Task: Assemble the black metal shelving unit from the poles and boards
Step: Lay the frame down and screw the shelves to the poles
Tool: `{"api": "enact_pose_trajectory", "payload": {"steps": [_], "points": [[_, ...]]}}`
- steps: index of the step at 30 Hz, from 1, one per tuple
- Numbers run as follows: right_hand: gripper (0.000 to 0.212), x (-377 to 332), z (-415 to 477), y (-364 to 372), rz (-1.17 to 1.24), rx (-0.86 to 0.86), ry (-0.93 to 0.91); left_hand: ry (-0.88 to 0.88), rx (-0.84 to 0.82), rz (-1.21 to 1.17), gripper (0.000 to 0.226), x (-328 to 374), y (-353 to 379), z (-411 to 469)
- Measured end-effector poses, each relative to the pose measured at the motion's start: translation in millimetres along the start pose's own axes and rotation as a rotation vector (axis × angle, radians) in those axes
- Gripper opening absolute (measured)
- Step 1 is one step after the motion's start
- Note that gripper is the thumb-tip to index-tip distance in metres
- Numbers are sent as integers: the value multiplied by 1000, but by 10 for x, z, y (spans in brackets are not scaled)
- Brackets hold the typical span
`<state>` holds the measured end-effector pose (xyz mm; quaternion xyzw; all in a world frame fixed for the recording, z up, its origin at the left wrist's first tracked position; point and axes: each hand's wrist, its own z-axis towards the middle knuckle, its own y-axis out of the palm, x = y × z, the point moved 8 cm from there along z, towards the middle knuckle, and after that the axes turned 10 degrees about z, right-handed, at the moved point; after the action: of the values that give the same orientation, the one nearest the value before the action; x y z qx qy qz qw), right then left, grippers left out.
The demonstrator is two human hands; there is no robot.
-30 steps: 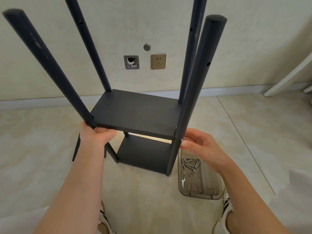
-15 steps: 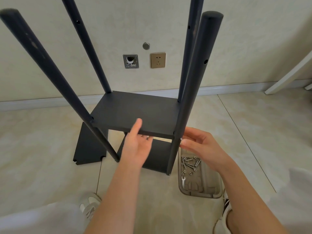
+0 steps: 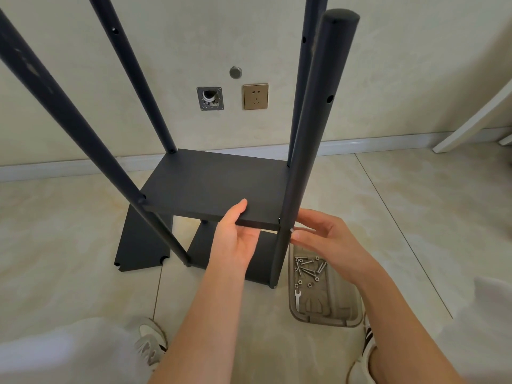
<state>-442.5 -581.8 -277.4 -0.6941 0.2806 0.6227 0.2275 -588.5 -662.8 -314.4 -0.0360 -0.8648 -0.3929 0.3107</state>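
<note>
Two hands are holding the half-built shelving unit (image 3: pixel 202 248) standing on the floor (image 3: pixel 388 217).
The left hand (image 3: pixel 235 239) is gripping the upper board (image 3: pixel 216 184) at its front edge, thumb on top. The right hand (image 3: pixel 332 242) is touching the front-right pole (image 3: pixel 313 128); its fingers' grasp is unclear.

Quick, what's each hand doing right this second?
Left hand: holding the upper shelf board by its front edge, thumb on top.
Right hand: pinching what looks like a small screw at the front right pole.
</note>
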Motion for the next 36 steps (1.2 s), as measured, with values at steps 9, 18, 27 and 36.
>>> {"api": "enact_pose_trajectory", "payload": {"steps": [9, 18, 27, 36], "points": [[47, -70, 6, 63, -18, -19, -1, 54, -35, -39, 35, 47, 50, 21], [50, -61, -5, 37, -28, -26, 11, 24, -39, -4, 22, 9, 8, 33], [72, -76, 19, 46, -38, 1, -28, 23, -18, -36, 27, 48, 19, 70], [22, 48, 42, 25, -1, 12, 12, 84, -93, 236, 51, -161, 133, -96]]}}
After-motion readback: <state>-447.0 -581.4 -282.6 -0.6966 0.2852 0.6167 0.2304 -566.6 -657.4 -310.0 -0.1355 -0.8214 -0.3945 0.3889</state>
